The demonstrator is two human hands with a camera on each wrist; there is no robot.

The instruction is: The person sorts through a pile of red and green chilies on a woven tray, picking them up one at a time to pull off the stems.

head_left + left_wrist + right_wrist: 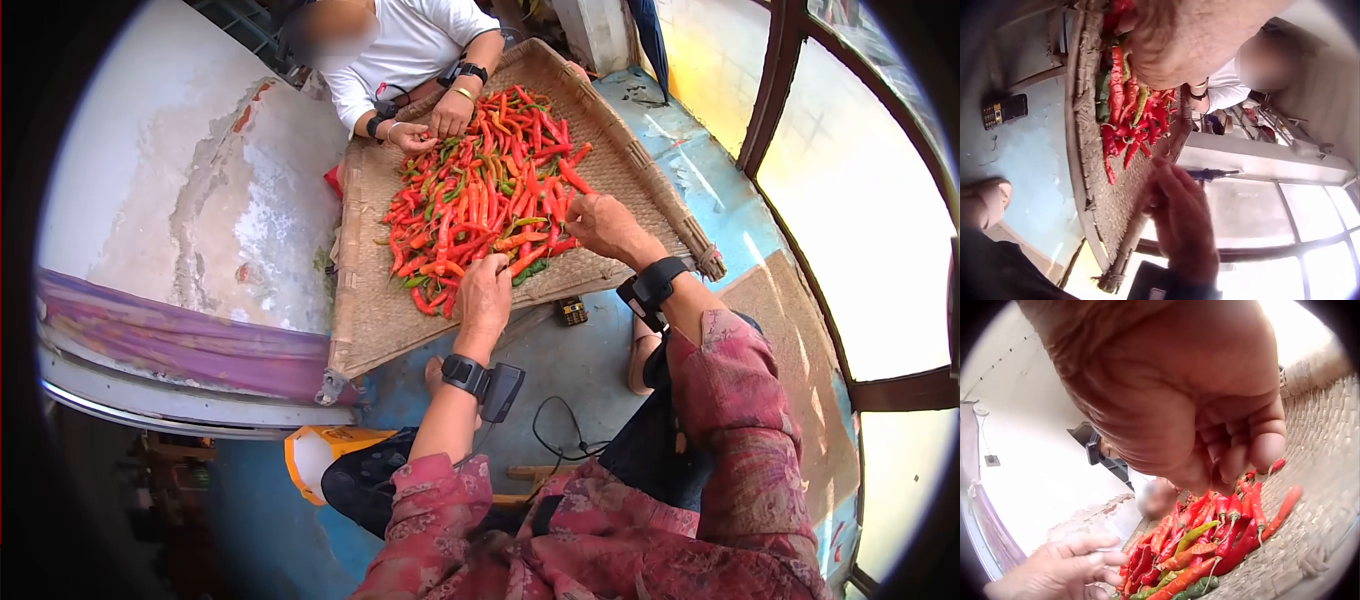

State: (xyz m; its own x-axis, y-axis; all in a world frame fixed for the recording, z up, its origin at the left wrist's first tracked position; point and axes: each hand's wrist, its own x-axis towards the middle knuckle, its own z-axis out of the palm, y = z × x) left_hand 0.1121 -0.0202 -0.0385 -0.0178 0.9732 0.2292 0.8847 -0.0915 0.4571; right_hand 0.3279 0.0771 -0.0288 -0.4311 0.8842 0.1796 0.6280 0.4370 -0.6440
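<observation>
A heap of red chili peppers (480, 200), with some green and orange ones mixed in, lies in a large woven tray (365, 300). My left hand (487, 295) is at the near edge of the heap, its fingers reaching toward the peppers; the right wrist view shows this hand (1054, 572) with fingers extended beside them. At the heap's right side is my right hand (607, 225), close to a red pepper (575, 178). In the right wrist view its fingers (1267, 450) are curled in toward the thumb over the tray, and no pepper shows between them.
Across the tray, another person's hands (452, 115) work at the far side of the heap. A mobile phone (571, 311) lies below the tray's near edge. A yellow-and-white container (310, 465) stands by my left leg, and a black cable (565, 450) runs over the floor.
</observation>
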